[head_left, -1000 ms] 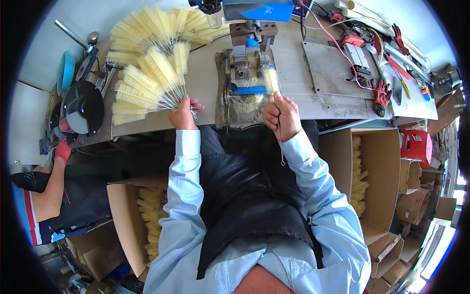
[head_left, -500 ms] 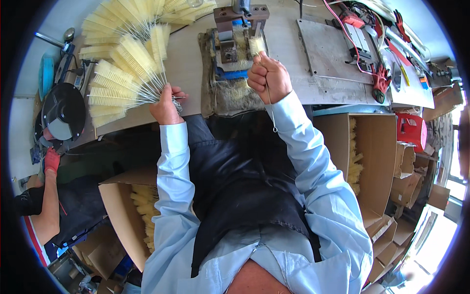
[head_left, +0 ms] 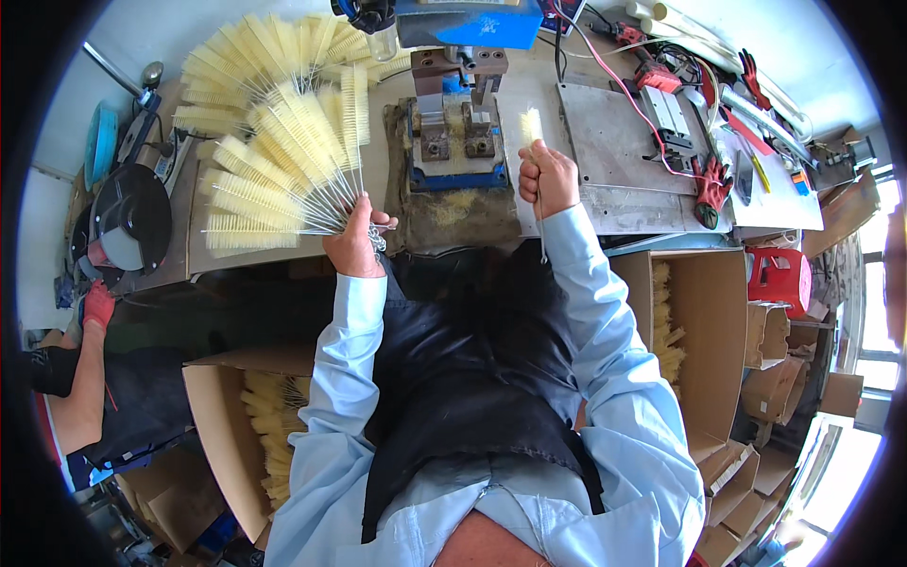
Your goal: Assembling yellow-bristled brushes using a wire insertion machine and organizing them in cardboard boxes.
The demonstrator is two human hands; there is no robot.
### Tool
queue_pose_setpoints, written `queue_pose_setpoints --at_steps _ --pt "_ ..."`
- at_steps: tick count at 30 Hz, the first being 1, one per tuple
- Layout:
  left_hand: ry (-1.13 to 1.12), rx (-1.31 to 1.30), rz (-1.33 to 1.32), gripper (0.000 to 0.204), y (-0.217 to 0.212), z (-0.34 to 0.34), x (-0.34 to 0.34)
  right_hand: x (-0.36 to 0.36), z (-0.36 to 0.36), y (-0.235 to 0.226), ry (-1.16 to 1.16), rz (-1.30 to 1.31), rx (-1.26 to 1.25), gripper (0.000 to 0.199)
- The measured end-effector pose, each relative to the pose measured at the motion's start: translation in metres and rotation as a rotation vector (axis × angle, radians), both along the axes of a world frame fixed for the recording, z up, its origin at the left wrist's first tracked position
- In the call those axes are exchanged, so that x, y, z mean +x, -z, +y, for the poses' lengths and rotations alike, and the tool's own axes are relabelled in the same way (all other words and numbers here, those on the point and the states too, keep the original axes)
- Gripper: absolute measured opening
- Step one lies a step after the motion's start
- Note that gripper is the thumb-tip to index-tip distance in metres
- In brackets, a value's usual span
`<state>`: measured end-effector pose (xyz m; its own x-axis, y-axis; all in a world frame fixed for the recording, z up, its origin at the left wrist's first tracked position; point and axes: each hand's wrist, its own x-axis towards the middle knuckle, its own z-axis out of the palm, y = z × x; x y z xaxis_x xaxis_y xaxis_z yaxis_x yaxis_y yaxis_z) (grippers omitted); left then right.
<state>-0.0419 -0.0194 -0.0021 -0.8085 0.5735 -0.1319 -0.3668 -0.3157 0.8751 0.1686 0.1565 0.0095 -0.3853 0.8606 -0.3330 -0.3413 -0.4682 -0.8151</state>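
My left hand (head_left: 355, 238) grips the wire stems of a fanned bunch of pale yellow bottle brushes (head_left: 274, 170), spread up and to the left over the workbench (head_left: 283, 248). My right hand (head_left: 547, 178) is closed around one single brush (head_left: 532, 127); its yellow bristle tip sticks up above the fist and its wire stem hangs down below. Between the hands stands a small blue and grey metal press (head_left: 457, 142) on a dirty cloth.
More yellow brushes (head_left: 274, 47) lie piled at the back left. A metal plate (head_left: 605, 142), red-handled tools (head_left: 710, 184) and cables sit to the right. Open cartons with brushes (head_left: 257, 435) (head_left: 704, 331) flank my legs. Another person's arm with a red glove (head_left: 94, 312) is at the left.
My right hand has pulled back from the press, and the single brush now stands up from the fist. The left hand keeps the fanned bunch, shifted slightly.
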Motion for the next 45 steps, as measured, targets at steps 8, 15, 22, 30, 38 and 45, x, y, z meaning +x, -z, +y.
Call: queue_pose_setpoints --at_steps 8,15,22,30,38,45 --pt "-0.026 -0.028 -0.154 0.011 0.011 0.006 0.0 0.021 0.06 0.033 0.469 -1.142 1.09 0.037" --pt "0.121 0.019 -0.21 0.013 -0.001 -0.015 0.011 -0.07 -0.063 -0.03 -0.135 -0.312 0.588 0.037" --pt "0.233 0.021 -0.263 0.01 -0.006 -0.048 0.031 -0.146 -0.091 -0.01 -0.225 -0.166 0.299 0.033" --pt "0.032 -0.02 -0.234 0.018 -0.009 -0.083 0.013 -0.1 -0.099 -0.018 -0.231 -0.013 0.032 0.045" --pt "0.019 -0.104 -0.121 0.022 -0.012 -0.036 0.004 -0.085 -0.074 -0.025 -0.329 0.02 -0.061 0.05" --pt "0.021 -0.053 -0.084 0.018 -0.017 0.023 -0.007 -0.09 -0.051 -0.05 -0.434 0.205 -0.209 0.079"
